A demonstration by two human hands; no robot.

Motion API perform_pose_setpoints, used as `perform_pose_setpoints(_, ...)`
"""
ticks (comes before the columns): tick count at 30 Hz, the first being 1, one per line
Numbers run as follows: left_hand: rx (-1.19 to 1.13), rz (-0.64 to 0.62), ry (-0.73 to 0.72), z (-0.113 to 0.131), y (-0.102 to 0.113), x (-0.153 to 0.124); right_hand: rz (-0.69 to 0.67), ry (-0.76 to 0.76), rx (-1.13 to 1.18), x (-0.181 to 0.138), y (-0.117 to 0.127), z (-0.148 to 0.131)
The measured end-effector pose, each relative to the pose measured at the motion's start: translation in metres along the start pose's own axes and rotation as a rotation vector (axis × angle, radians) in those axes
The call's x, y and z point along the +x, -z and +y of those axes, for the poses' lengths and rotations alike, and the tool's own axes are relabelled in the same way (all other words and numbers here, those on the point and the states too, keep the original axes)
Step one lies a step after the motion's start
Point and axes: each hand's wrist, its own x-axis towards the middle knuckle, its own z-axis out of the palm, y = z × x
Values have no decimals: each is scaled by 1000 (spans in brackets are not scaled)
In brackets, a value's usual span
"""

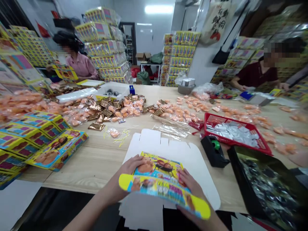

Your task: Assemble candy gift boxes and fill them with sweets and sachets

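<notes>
A printed yellow-and-blue cardboard box is in front of me, its long rounded flap sticking out toward me. My left hand grips the box's left side, fingers along the upper left edge. On the opposite side my right hand holds the right end, fingers over the printed face and part of the hand hidden behind the flap. Beneath the box lie unfolded white cardboard blanks, partly overhanging the table's near edge.
Stacked finished boxes stand at left. Brown packets and bagged orange pieces cover the middle. At right are a tape dispenser, a red basket and a black tray. Two people sit across the table.
</notes>
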Motion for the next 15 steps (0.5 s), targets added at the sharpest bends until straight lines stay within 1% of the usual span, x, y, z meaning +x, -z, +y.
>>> perform_pose_setpoints(1,-74,-33,18,9,10,11,-43,-57,65,14,13,1)
perform_pose_setpoints(3,-262,-96,61,20,20,29,-175,-298,170,35,34,4)
perform_pose_setpoints(5,-474,-105,136,20,16,41,-284,-498,289,49,49,10)
perform_pose_setpoints(6,-573,-74,193,18,10,45,-313,-560,357,54,55,15)
perform_pose_setpoints(7,-656,-29,249,14,2,46,-296,-596,413,58,62,20)
perform_pose_setpoints(8,-716,16,291,10,-7,47,-245,-606,437,64,68,23)
perform_pose_setpoints(9,-753,48,317,7,-14,46,-180,-595,413,70,76,26)
perform_pose_setpoints(10,-771,72,331,4,-20,45,-135,-563,350,78,84,25)
perform_pose_setpoints(11,-778,87,338,3,-24,43,-126,-515,263,87,92,23)
perform_pose_setpoints(12,-777,90,341,2,-27,42,-170,-463,178,97,99,18)
perform_pose_setpoints(13,-779,79,341,2,-27,41,-255,-427,114,108,105,12)
perform_pose_setpoints(15,-782,57,342,2,-25,40,-416,-430,86,127,111,-1)
